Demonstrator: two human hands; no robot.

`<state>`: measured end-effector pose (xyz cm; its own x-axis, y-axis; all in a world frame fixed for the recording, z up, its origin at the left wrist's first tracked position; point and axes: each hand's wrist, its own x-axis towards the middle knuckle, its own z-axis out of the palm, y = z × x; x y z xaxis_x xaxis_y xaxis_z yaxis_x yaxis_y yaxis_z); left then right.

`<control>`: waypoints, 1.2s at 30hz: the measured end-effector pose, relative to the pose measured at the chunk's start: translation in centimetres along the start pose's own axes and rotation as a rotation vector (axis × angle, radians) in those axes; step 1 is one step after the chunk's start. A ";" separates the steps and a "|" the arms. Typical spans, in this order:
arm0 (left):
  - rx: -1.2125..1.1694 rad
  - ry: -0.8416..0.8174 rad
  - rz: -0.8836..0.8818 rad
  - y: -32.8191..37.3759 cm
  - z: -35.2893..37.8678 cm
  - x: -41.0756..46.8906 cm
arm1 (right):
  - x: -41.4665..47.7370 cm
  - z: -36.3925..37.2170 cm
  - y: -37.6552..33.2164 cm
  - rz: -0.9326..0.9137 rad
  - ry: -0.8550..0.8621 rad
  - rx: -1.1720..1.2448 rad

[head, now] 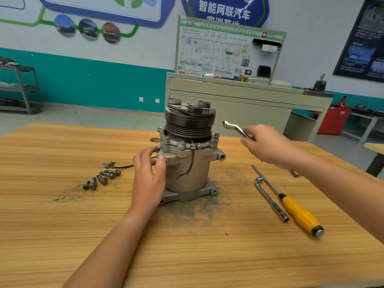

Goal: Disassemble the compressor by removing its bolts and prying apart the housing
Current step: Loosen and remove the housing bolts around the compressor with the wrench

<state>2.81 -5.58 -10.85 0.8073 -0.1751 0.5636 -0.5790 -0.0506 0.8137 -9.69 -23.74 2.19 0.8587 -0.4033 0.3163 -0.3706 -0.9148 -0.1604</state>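
While the left grip (148, 169) clasps the upright compressor (188, 154), the right grip (268, 144) clutches a wrench (234, 127) — just beside it.

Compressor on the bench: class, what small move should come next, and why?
Probably lower the wrench in the right hand onto the nearest flange bolt and loosen it. Bolts sit in the flange, removed bolts lie on the table, and the left hand grips the compressor to steady it.
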 end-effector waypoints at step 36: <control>-0.063 0.002 -0.063 0.2 -0.4 -0.3 | 6.9 2.4 -1.1 -0.299 0.147 -0.759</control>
<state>2.54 -5.19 -10.83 0.8425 -0.1712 0.5108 -0.5184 0.0008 0.8552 -2.54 -25.42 2.34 0.9233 -0.0910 0.3733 -0.3175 -0.7277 0.6079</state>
